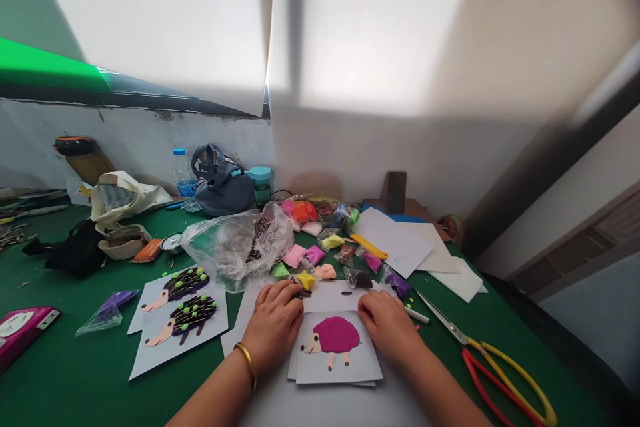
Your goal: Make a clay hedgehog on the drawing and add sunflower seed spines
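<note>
A white card [370, 370] lies in front of me, bearing a clay hedgehog [339, 335] with a magenta body, a peach face and peach legs. My left hand [277, 320], a gold bangle on its wrist, rests at the card's left edge with its fingers curled near some striped seeds [301, 293]. What those fingers hold, if anything, is hidden. At the card's upper right corner is my right hand [385, 320], its fingers bent inward and their tips partly hidden. One dark seed [347, 293] lies on the white paper between the hands.
Two finished-looking hedgehog cards [170, 353] lie at left. Behind my hands are a plastic bag of seeds [240, 240] and several clay packets [295, 255]. Large scissors [467, 340] lie at right, below white papers [390, 240]. A bottle [184, 177] and bag [225, 187] stand by the wall.
</note>
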A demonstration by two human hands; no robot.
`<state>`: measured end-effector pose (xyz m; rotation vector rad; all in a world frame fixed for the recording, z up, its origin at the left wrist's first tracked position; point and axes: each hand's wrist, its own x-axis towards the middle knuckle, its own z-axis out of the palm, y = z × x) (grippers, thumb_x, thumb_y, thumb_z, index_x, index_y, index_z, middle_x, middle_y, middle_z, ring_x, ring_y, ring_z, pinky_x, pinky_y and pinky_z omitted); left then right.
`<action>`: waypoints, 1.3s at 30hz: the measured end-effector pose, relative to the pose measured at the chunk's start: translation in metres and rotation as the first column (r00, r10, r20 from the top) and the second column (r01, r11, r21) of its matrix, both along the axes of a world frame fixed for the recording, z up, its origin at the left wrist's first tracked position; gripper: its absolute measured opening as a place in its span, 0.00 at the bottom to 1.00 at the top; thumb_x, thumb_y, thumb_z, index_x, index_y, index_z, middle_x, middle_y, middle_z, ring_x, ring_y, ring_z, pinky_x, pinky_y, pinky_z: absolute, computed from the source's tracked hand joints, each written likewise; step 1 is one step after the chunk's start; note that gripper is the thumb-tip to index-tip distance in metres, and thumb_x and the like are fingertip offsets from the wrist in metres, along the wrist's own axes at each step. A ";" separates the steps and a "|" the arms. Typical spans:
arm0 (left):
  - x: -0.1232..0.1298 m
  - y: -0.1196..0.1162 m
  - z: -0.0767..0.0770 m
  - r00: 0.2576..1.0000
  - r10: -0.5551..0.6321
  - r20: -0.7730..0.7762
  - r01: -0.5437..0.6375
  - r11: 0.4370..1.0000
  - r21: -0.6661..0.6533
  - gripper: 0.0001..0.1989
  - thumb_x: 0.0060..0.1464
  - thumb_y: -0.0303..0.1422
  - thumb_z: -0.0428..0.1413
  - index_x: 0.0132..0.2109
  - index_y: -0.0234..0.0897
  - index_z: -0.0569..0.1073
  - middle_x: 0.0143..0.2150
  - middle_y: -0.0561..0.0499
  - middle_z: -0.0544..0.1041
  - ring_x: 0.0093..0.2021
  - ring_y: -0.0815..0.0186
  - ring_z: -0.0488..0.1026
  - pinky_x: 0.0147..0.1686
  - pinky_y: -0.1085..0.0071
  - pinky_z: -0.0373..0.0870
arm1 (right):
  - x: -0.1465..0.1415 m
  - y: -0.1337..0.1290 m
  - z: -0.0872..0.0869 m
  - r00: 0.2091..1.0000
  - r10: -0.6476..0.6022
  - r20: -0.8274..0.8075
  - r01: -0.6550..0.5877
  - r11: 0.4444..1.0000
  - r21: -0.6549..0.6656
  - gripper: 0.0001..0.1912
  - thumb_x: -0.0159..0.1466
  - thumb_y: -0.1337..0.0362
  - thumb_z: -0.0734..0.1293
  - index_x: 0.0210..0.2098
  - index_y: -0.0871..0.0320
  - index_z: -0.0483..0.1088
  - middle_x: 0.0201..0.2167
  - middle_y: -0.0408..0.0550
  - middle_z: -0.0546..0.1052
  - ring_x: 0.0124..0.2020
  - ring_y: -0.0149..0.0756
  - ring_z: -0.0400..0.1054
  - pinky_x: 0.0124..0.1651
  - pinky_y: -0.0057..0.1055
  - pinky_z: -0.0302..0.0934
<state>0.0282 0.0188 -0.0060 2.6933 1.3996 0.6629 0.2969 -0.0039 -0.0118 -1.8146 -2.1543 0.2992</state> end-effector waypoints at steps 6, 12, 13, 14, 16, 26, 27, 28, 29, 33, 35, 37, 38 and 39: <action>0.000 -0.001 0.000 1.000 0.010 0.002 -0.010 1.000 -0.004 0.09 0.56 0.28 0.55 0.42 0.45 0.76 0.56 0.50 0.74 0.60 0.54 0.65 0.59 0.52 0.56 | -0.002 -0.001 0.000 1.000 0.004 -0.018 -0.004 1.000 0.020 0.07 0.66 0.69 0.61 0.34 0.54 0.70 0.34 0.44 0.76 0.39 0.39 0.68 0.41 0.33 0.52; 0.000 0.000 -0.002 1.000 0.006 0.010 -0.006 1.000 -0.019 0.09 0.55 0.28 0.56 0.42 0.45 0.76 0.56 0.50 0.75 0.60 0.54 0.65 0.59 0.52 0.56 | -0.004 0.000 0.001 1.000 -0.002 0.015 0.002 0.999 -0.037 0.07 0.66 0.68 0.62 0.33 0.54 0.71 0.34 0.44 0.77 0.40 0.39 0.68 0.41 0.33 0.52; 0.000 0.000 -0.002 1.000 0.004 0.009 -0.004 1.000 -0.023 0.08 0.55 0.28 0.56 0.41 0.45 0.76 0.56 0.50 0.74 0.60 0.54 0.65 0.59 0.52 0.56 | -0.004 0.000 0.002 1.000 -0.004 0.014 0.004 0.999 -0.044 0.07 0.65 0.68 0.62 0.33 0.54 0.71 0.34 0.44 0.77 0.40 0.39 0.68 0.41 0.33 0.52; 0.001 0.000 -0.001 1.000 0.003 0.007 -0.002 1.000 -0.025 0.08 0.55 0.28 0.56 0.41 0.44 0.75 0.56 0.50 0.74 0.60 0.54 0.65 0.59 0.52 0.56 | -0.004 -0.001 0.004 1.000 -0.005 0.011 0.005 0.999 -0.051 0.06 0.65 0.68 0.63 0.33 0.54 0.71 0.34 0.44 0.76 0.40 0.39 0.68 0.41 0.33 0.52; 0.001 0.000 0.000 1.000 0.003 0.004 -0.003 1.000 -0.029 0.06 0.55 0.27 0.56 0.39 0.43 0.75 0.56 0.50 0.74 0.60 0.54 0.65 0.59 0.52 0.56 | -0.005 -0.002 0.006 1.000 -0.003 0.011 0.004 0.998 -0.066 0.06 0.64 0.69 0.63 0.32 0.55 0.70 0.34 0.44 0.76 0.40 0.39 0.68 0.42 0.33 0.52; 0.002 0.000 0.003 1.000 0.013 0.002 -0.013 1.000 -0.015 0.04 0.55 0.28 0.56 0.36 0.43 0.75 0.52 0.50 0.76 0.58 0.54 0.66 0.58 0.53 0.57 | -0.007 -0.001 -0.003 1.000 -0.002 -0.008 0.002 1.000 -0.008 0.07 0.65 0.72 0.60 0.33 0.56 0.67 0.34 0.46 0.75 0.39 0.39 0.67 0.41 0.33 0.53; 0.002 0.000 0.004 1.000 0.019 0.006 -0.019 1.000 -0.018 0.04 0.56 0.29 0.56 0.36 0.43 0.75 0.51 0.50 0.77 0.58 0.54 0.67 0.57 0.53 0.57 | -0.008 0.000 -0.004 1.000 -0.003 -0.021 0.003 1.000 -0.007 0.08 0.65 0.72 0.60 0.33 0.56 0.67 0.34 0.46 0.75 0.39 0.39 0.67 0.41 0.33 0.54; 0.002 0.000 0.004 1.000 0.025 0.012 -0.025 0.999 -0.020 0.05 0.57 0.29 0.55 0.35 0.43 0.75 0.51 0.50 0.77 0.57 0.54 0.67 0.57 0.53 0.57 | -0.008 0.000 -0.004 0.999 -0.003 -0.035 0.003 1.000 -0.004 0.08 0.65 0.72 0.60 0.33 0.56 0.67 0.34 0.46 0.75 0.39 0.39 0.67 0.42 0.34 0.54; 0.002 0.001 0.004 0.999 0.030 0.017 -0.030 0.999 -0.019 0.05 0.57 0.30 0.55 0.36 0.43 0.76 0.50 0.51 0.78 0.56 0.55 0.67 0.57 0.54 0.57 | -0.009 0.001 -0.005 0.999 0.000 -0.049 0.000 1.000 0.002 0.09 0.65 0.73 0.59 0.33 0.56 0.68 0.35 0.46 0.75 0.39 0.39 0.67 0.42 0.34 0.55; 0.002 0.004 0.000 0.999 0.045 0.015 -0.046 0.999 0.016 0.11 0.60 0.29 0.53 0.46 0.46 0.77 0.51 0.51 0.78 0.56 0.55 0.68 0.57 0.54 0.57 | -0.014 0.002 -0.009 0.997 0.029 -0.077 -0.025 0.998 0.052 0.11 0.65 0.74 0.59 0.40 0.55 0.70 0.40 0.48 0.76 0.44 0.41 0.68 0.47 0.36 0.56; 0.001 0.006 -0.003 0.998 0.055 0.003 -0.055 0.998 0.029 0.13 0.60 0.29 0.53 0.49 0.47 0.76 0.52 0.51 0.77 0.56 0.55 0.67 0.57 0.53 0.56 | -0.017 0.001 -0.010 0.997 0.031 -0.071 -0.027 0.998 0.055 0.13 0.65 0.75 0.59 0.42 0.55 0.70 0.42 0.48 0.76 0.46 0.41 0.68 0.48 0.36 0.56; 0.000 0.007 -0.005 0.998 0.070 -0.004 -0.069 0.997 0.029 0.13 0.60 0.28 0.53 0.49 0.48 0.76 0.52 0.52 0.77 0.56 0.55 0.67 0.57 0.53 0.56 | -0.019 0.001 -0.009 0.998 0.027 -0.059 -0.025 0.999 0.041 0.13 0.65 0.75 0.59 0.40 0.55 0.71 0.41 0.47 0.76 0.45 0.41 0.68 0.47 0.36 0.56; 0.000 0.007 -0.005 0.997 0.078 -0.005 -0.078 0.997 0.025 0.13 0.60 0.28 0.54 0.48 0.48 0.77 0.52 0.52 0.77 0.56 0.55 0.67 0.57 0.53 0.56 | -0.020 0.001 -0.009 0.998 0.027 -0.054 -0.025 0.999 0.036 0.13 0.65 0.75 0.59 0.39 0.55 0.71 0.40 0.47 0.76 0.44 0.41 0.68 0.47 0.36 0.57; -0.001 0.008 -0.005 0.996 0.085 -0.004 -0.085 0.996 0.022 0.12 0.59 0.28 0.54 0.47 0.48 0.77 0.52 0.53 0.77 0.56 0.55 0.67 0.57 0.53 0.56 | -0.021 0.001 -0.008 0.998 0.027 -0.052 -0.025 0.999 0.037 0.13 0.65 0.76 0.59 0.39 0.55 0.71 0.39 0.47 0.76 0.44 0.41 0.68 0.46 0.35 0.57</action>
